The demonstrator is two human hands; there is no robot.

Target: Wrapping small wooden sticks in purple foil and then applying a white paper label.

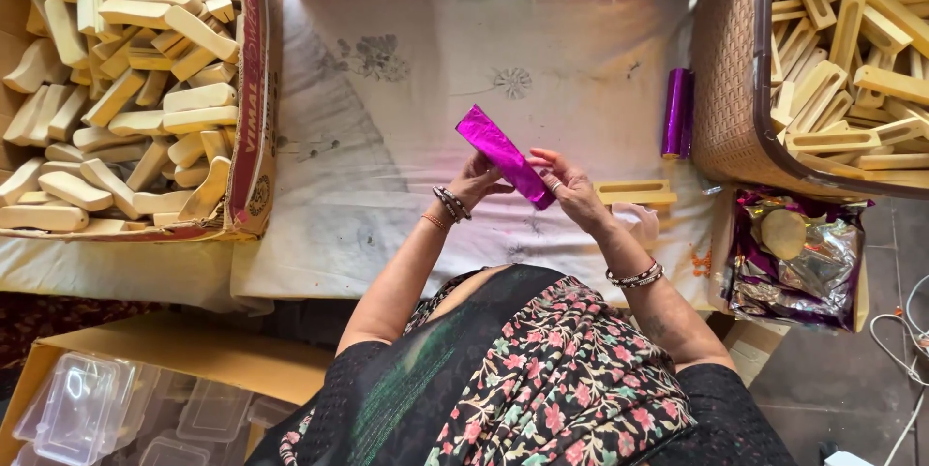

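A white cloth [406, 137] covers the table. On my left a cardboard box [254, 89] is full of pale wooden blocks [135, 89]; on my right a woven basket [726, 89] holds hollow wooden trays [852, 50]. My left hand [476, 180] and right hand [571, 190] both close on a purple foil piece [503, 154], above the cloth.

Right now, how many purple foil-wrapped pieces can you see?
2: one wrapped piece held in both hands, and one purple foil roll lying beside the woven basket. Others may be hidden.
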